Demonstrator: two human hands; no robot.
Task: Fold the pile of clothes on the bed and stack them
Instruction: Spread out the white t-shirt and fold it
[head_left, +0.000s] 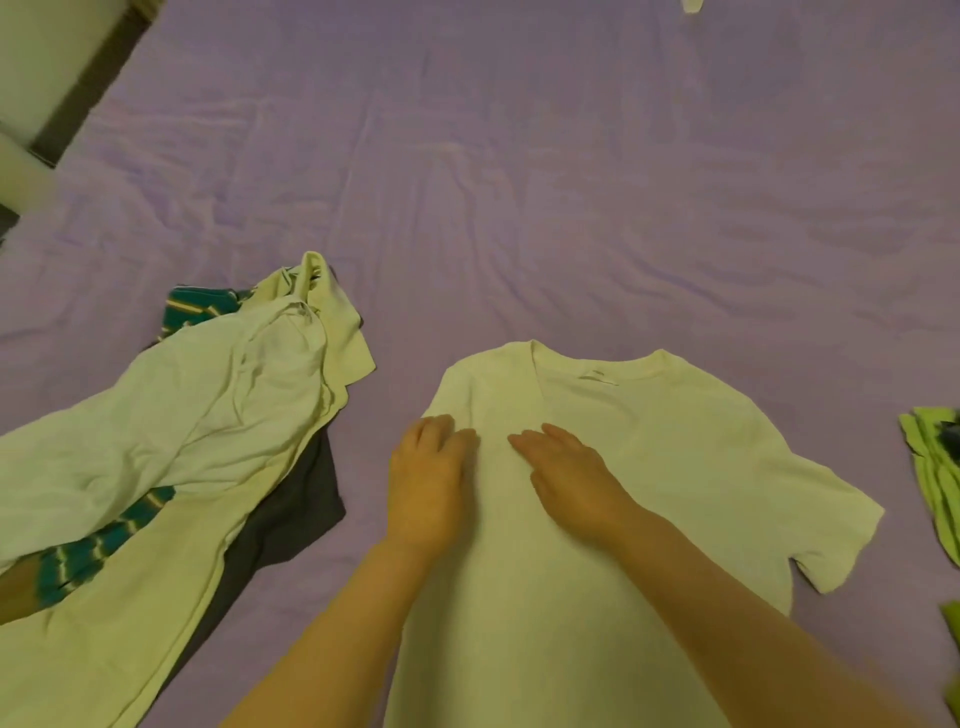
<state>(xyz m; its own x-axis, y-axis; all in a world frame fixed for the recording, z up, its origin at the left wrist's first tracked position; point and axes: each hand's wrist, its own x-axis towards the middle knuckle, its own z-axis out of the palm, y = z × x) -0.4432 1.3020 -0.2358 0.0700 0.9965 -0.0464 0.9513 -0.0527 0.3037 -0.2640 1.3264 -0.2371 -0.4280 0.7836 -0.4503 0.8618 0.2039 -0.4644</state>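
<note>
Both hands lay flat, gripping nothing, on the white T-shirt (649, 441); its unfolded sleeve (831, 525) lay at three o'clock, nearer the right hand (571, 478) than the left hand (428, 483).

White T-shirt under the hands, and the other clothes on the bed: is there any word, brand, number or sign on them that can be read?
Neck label inside the collar of the white T-shirt: too small and blurred to read.
No other text or sign shows anywhere.

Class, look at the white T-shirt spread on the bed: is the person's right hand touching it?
Touching. The head view shows the right hand lying flat, fingers straight, on the white T-shirt, with no gap visible.
</note>
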